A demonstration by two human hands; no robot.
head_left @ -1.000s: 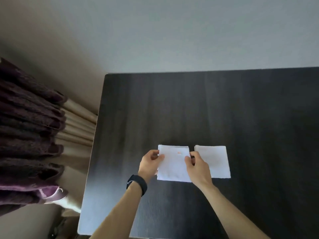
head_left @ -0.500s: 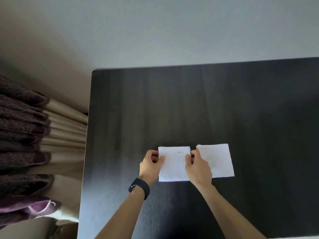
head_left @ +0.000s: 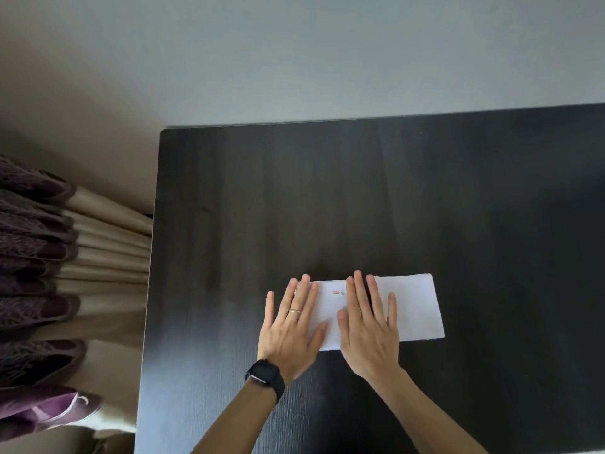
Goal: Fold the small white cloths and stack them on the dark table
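Two small folded white cloths lie side by side on the dark table [head_left: 360, 198]. The left cloth [head_left: 330, 303] carries a small red mark near its top edge. The right cloth [head_left: 417, 306] sits directly beside it. My left hand [head_left: 293, 326], with a ring and a black wristband, lies flat with straight fingers on the left edge of the left cloth. My right hand [head_left: 368, 326] presses flat over the seam between the two cloths, hiding where they meet.
Beige and purple curtains [head_left: 49, 273] hang close to the table's left edge. A pale wall [head_left: 294, 60] stands behind the table's far edge. Dark bare tabletop stretches beyond and to the right of the cloths.
Both hands let go of the left cloth's upper corners, which they pinched before, and now lie flat on it with straight fingers. The view shifted slightly.
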